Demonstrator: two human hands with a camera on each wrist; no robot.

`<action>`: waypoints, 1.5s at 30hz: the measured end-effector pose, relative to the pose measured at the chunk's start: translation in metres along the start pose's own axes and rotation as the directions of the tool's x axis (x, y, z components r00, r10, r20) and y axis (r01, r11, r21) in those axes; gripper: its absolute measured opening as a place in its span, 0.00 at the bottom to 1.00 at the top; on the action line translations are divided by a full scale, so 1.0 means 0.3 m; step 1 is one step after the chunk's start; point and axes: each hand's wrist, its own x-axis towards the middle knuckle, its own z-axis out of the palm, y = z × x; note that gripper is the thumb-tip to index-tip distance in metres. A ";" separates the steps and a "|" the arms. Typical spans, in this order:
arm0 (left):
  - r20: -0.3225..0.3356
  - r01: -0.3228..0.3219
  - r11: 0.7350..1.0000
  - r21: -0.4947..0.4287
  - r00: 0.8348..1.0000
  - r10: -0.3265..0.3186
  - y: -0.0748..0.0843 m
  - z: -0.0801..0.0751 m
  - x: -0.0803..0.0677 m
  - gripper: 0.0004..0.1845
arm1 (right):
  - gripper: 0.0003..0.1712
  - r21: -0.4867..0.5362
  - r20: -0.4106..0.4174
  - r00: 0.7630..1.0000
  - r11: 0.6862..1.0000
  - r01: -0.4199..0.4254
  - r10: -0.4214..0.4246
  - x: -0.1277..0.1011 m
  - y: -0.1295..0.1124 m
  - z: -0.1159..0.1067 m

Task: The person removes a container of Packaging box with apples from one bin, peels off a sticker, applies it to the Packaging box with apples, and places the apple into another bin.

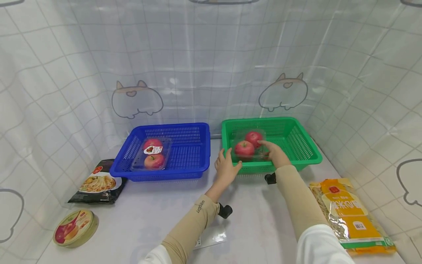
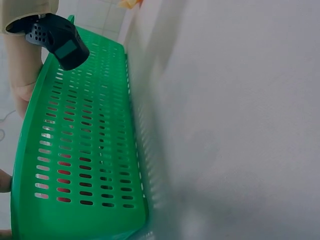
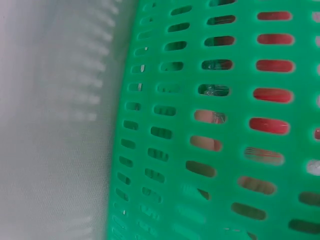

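One clear apple pack point(image 1: 244, 149) lies in green basket point(image 1: 255, 168), table's point(image 1: 260, 227) far edge; left hand point(image 1: 227, 170) spread, right hand point(image 1: 276, 154) alongside, grip unclear; even two-sided support advisable.

Pale grid-patterned curtain point(image 1: 211, 73), white tabletop point(image 1: 155, 209)

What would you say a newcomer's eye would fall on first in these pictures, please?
Most likely the bright green basket right of centre, with the right hand inside it at a clear pack of two red apples and the left hand at its near-left corner. Next, probably, the vivid blue basket to its left, holding a second pack of apples.
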 end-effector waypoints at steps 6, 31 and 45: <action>-0.001 0.013 1.000 0.024 1.000 -0.013 0.003 -0.004 0.003 0.34 | 0.47 0.056 0.037 0.999 0.998 -0.015 0.013 -0.023 -0.009 -0.005; -0.091 0.089 0.995 -0.034 0.992 -0.092 0.049 -0.060 0.083 0.40 | 0.48 0.459 0.086 0.996 0.886 -0.063 0.027 -0.175 0.007 0.131; 0.344 0.427 0.521 -0.739 0.904 -0.254 0.101 -0.091 0.131 0.51 | 0.38 0.485 0.065 0.996 0.875 0.018 -0.057 -0.265 0.029 0.173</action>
